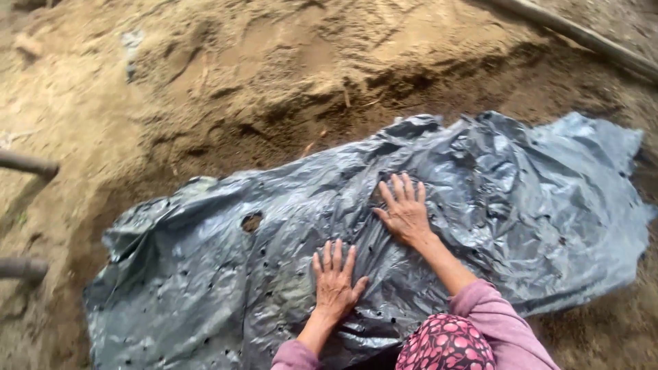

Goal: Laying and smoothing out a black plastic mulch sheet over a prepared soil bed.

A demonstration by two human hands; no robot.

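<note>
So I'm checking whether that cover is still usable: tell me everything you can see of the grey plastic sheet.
The grey plastic sheet is thin, glossy and heavily crumpled, spread over loose brown soil. Small round holes dot it, and one larger hole shows soil beneath. Its edges are ragged and partly curled. The left hand and right hand both press flat on its middle, fingers spread.

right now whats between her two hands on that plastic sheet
In the head view, only wrinkled grey plastic sheet with a few small punched holes lies between the left hand and right hand. Both press flat on it.
</note>
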